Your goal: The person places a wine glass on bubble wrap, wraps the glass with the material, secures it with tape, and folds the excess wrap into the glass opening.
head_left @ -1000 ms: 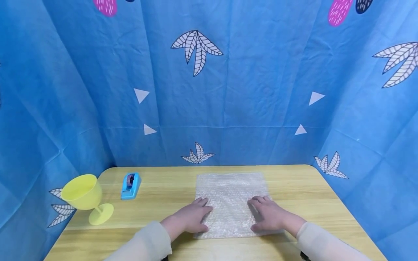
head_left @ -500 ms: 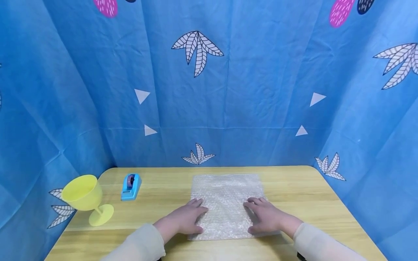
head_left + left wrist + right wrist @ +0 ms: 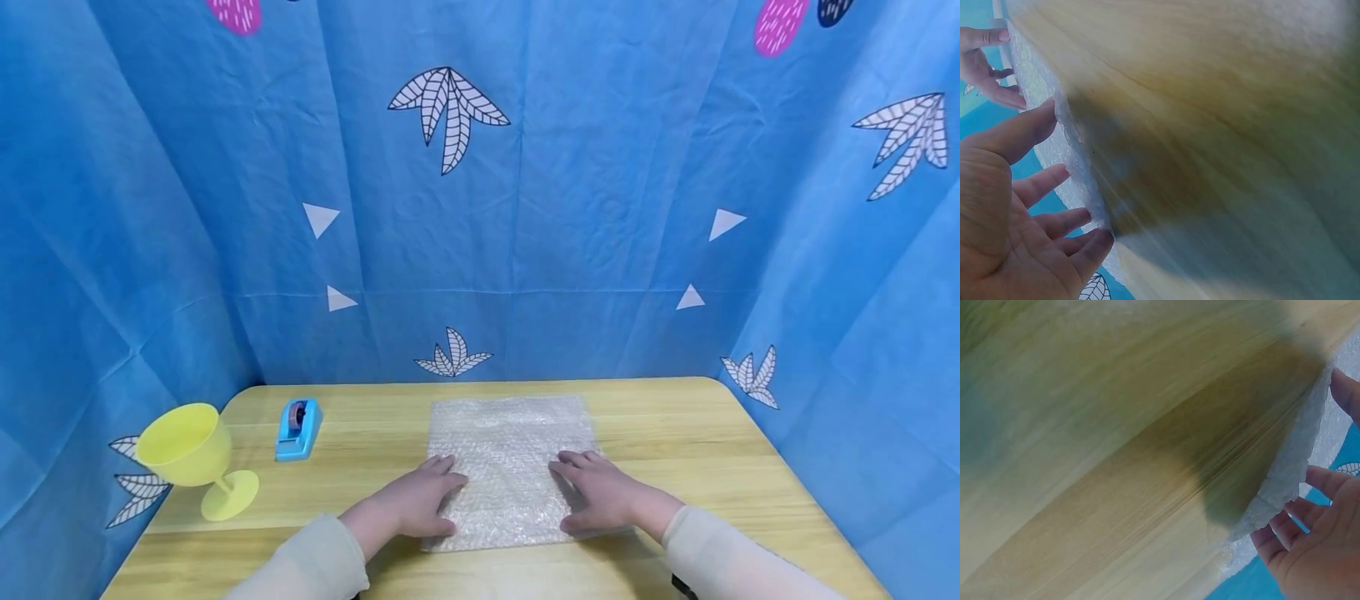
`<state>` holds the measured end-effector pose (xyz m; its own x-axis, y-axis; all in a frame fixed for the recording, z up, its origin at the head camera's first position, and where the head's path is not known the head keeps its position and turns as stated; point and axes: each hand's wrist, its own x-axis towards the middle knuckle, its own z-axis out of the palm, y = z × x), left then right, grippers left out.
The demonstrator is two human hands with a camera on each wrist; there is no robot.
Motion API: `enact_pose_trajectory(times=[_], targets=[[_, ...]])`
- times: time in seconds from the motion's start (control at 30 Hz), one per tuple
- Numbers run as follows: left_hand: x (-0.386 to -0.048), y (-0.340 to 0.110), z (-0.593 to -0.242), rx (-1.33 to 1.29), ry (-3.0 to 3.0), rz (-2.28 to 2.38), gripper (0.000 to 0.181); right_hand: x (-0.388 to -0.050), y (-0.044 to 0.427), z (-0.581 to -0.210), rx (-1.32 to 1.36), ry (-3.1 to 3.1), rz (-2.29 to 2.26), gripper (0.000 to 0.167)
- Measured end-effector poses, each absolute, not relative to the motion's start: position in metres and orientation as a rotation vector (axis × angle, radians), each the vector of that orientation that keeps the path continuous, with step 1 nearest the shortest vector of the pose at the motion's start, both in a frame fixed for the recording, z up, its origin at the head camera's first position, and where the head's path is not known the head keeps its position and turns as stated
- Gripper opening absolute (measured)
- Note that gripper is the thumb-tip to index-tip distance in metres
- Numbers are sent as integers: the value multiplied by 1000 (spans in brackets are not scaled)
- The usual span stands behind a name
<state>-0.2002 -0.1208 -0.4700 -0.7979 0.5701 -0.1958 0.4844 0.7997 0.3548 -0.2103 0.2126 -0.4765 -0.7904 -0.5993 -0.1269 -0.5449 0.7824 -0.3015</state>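
Note:
A sheet of clear bubble wrap (image 3: 513,450) lies flat near the middle of the wooden table. At its left edge my left hand (image 3: 412,504) rests with spread, slightly bent fingers, the fingertips touching the sheet. On the right side my right hand (image 3: 607,498) presses its fingertips on the sheet in the same way. In the left wrist view the thumb and fingertips of the left hand (image 3: 1029,212) meet the edge of the wrap. The right wrist view has the right hand (image 3: 1322,531) with its fingertips along the opposite edge.
A yellow goblet (image 3: 187,450) stands at the table's left edge. Behind it and to its right sits a blue tape dispenser (image 3: 297,429) with a roll in it. Blue patterned curtains (image 3: 517,208) surround the wooden table (image 3: 697,458) at the back and sides.
The bubble wrap has slid to the left across the table, with both hands moving along on it. The goblet and tape dispenser stay in place.

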Motion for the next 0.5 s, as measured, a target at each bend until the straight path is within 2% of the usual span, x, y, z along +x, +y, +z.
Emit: enact_pose_trajectory(times=[0.5], targets=[[-198,-125,-470,827,2700,412,78,-208,212,-482,-896,2790,-399,89]])
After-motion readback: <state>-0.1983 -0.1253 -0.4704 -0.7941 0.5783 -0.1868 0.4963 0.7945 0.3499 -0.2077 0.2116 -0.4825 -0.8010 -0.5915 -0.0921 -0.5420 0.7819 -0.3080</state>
